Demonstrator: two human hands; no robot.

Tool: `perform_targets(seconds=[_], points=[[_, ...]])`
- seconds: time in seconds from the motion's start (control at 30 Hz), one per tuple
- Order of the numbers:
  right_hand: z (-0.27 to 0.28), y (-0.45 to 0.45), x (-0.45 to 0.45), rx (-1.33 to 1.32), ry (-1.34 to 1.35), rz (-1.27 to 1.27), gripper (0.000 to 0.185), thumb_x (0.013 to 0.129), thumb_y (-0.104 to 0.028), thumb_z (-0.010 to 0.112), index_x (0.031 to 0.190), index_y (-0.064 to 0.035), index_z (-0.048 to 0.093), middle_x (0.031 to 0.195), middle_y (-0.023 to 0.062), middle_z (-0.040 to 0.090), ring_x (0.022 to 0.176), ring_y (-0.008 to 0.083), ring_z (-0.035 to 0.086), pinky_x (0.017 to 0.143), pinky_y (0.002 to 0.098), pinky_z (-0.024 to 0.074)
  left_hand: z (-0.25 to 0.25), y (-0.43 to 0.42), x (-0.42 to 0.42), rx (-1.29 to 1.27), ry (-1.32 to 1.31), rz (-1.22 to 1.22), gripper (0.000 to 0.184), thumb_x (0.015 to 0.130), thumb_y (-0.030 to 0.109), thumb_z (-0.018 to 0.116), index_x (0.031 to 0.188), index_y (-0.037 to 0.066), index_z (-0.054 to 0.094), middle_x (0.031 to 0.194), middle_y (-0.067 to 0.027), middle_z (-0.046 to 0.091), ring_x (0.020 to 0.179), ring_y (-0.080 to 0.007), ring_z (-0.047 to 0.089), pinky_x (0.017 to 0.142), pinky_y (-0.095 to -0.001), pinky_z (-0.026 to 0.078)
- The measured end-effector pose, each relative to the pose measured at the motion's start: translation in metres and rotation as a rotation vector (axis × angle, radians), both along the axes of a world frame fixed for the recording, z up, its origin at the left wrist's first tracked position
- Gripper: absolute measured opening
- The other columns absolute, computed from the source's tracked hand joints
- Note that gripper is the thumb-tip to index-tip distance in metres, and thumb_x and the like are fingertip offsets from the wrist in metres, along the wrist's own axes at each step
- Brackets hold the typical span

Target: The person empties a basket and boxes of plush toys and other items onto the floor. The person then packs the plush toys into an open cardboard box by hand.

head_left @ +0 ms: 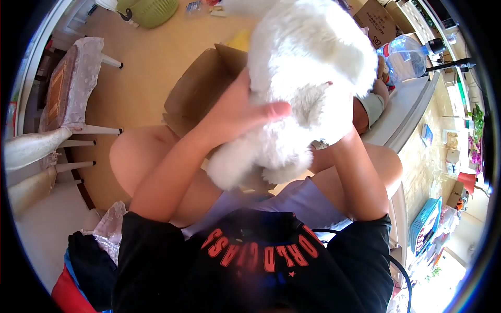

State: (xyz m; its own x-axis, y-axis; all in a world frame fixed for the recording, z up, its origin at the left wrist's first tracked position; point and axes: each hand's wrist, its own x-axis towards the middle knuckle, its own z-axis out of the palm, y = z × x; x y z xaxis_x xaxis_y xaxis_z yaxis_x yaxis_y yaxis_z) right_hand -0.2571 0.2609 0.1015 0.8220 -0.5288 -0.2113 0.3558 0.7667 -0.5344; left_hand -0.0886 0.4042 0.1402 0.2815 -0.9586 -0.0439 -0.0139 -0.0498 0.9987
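We are looking from the wearer's head, in one wide circular view, forward and steeply down, with the black shirt (209,276) filling six o'clock close by, a white plush toy (297,68) looming near toward one, and the floor (135,57) lying farther off toward ten-thirty.

A person (177,161) wears a black short-sleeved T-shirt (250,288) with curved red lettering (269,258), a small star (291,274), and pale lavender shorts (297,198).

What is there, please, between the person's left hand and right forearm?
The white fluffy item fills that stretch in the head view, with the thumb of the left hand over it; the right forearm reaches its other side.
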Motion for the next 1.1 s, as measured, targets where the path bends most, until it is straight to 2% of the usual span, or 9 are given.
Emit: perform_targets(seconds=[0.17, 0.3, 0.4, 0.47, 0.53, 0.67, 0.7, 0.83, 1.1], points=[[0.034, -0.015, 0.001, -0.924, 0.400, -0.098, 0.031, 0.091, -0.013, 0.053, 0.115, 0.0039, 0.064, 0.110, 0.0119, 0.068, 0.104, 0.0192, 0.063, 0.089, 0.0315, 0.0507, -0.013, -0.004, -0.004, 0.092, 0.173, 0.026, 0.066, 0.087, 0.029, 0.076, 0.137, -0.002, 0.046, 0.123, -0.0150, 0.063, 0.111, -0.0217, 0.062, 0.097, -0.0351, 0.048], [0.068, -0.048, -0.021, -1.289, 0.573, -1.138, 0.039, 0.093, -0.009, 0.046, 0.126, 0.0074, 0.060, 0.118, 0.0144, 0.067, 0.118, 0.0188, 0.057, 0.102, 0.0330, 0.0425, -0.020, -0.013, 0.002, 0.139, 0.388, 0.236, 0.059, 0.091, 0.026, 0.073, 0.136, -0.002, 0.047, 0.123, -0.0130, 0.063, 0.108, -0.0213, 0.064, 0.091, -0.0336, 0.053], [0.094, -0.016, -0.015, -1.405, 0.412, -1.083, 0.054, 0.100, -0.019, 0.038, 0.147, 0.0079, 0.035, 0.144, 0.0134, 0.050, 0.124, 0.0258, 0.053, 0.105, 0.0375, 0.0420, -0.035, -0.019, 0.002, 0.218, 0.425, 0.318, 0.058, 0.093, 0.025, 0.069, 0.138, -0.002, 0.044, 0.125, -0.0127, 0.062, 0.109, -0.0222, 0.064, 0.091, -0.0352, 0.053], [0.065, -0.008, -0.013, -1.898, 0.268, -0.539, 0.064, 0.099, -0.040, 0.048, 0.152, -0.0061, 0.035, 0.151, 0.0201, 0.040, 0.137, 0.0325, 0.044, 0.110, 0.0438, 0.0356, -0.034, -0.022, -0.002, 0.205, 0.473, 0.334, 0.057, 0.094, 0.024, 0.069, 0.139, -0.002, 0.043, 0.126, -0.0128, 0.061, 0.110, -0.0219, 0.063, 0.092, -0.0355, 0.053], [0.040, 0.009, -0.002, -1.823, 0.522, 0.168, 0.060, 0.100, -0.039, 0.053, 0.152, -0.0152, 0.037, 0.150, 0.0210, 0.041, 0.135, 0.0369, 0.044, 0.108, 0.0401, 0.0398, -0.038, -0.023, -0.002, 0.138, 0.478, 0.346, 0.057, 0.094, 0.023, 0.068, 0.139, -0.002, 0.043, 0.127, -0.0130, 0.060, 0.111, -0.0214, 0.062, 0.092, -0.0354, 0.052], [0.023, -0.045, -0.016, -1.992, 1.301, 0.372, 0.038, 0.097, -0.033, 0.058, 0.128, -0.0099, 0.062, 0.121, 0.0135, 0.067, 0.101, 0.0357, 0.066, 0.087, 0.0398, 0.0527, -0.039, -0.025, 0.015, -0.023, 0.388, 0.375, 0.058, 0.094, 0.023, 0.068, 0.139, -0.003, 0.042, 0.128, -0.0134, 0.059, 0.111, -0.0208, 0.061, 0.093, -0.0347, 0.051], [0.016, -0.058, -0.020, -2.061, 1.378, 0.107, 0.034, 0.097, -0.032, 0.059, 0.121, -0.0087, 0.067, 0.112, 0.0138, 0.070, 0.091, 0.0365, 0.068, 0.080, 0.0403, 0.0548, -0.034, -0.025, 0.019, -0.040, 0.364, 0.392, 0.058, 0.094, 0.023, 0.068, 0.139, -0.003, 0.042, 0.128, -0.0135, 0.059, 0.111, -0.0208, 0.061, 0.093, -0.0346, 0.051], [0.047, -0.054, -0.013, -1.369, 0.712, -0.351, 0.035, 0.101, -0.021, 0.055, 0.126, 0.0009, 0.063, 0.107, 0.0131, 0.073, 0.103, 0.0163, 0.066, 0.095, 0.0294, 0.0477, -0.029, -0.021, 0.032, -0.167, 0.007, 0.403, 0.057, 0.092, 0.023, 0.070, 0.135, -0.003, 0.044, 0.124, -0.0144, 0.060, 0.108, -0.0196, 0.061, 0.092, -0.0328, 0.050], [0.023, 0.009, 0.019, -0.798, 0.231, 0.009, 0.082, 0.087, -0.028, 0.074, 0.148, 0.0025, 0.030, 0.142, 0.0174, 0.046, 0.128, 0.0274, 0.049, 0.108, 0.0386, 0.0385, -0.023, 0.002, 0.006, -0.136, -0.279, 0.242, 0.049, 0.094, 0.034, 0.066, 0.126, -0.001, 0.053, 0.094, -0.0142, 0.071, 0.084, -0.0215, 0.068, 0.078, -0.0342, 0.053]])
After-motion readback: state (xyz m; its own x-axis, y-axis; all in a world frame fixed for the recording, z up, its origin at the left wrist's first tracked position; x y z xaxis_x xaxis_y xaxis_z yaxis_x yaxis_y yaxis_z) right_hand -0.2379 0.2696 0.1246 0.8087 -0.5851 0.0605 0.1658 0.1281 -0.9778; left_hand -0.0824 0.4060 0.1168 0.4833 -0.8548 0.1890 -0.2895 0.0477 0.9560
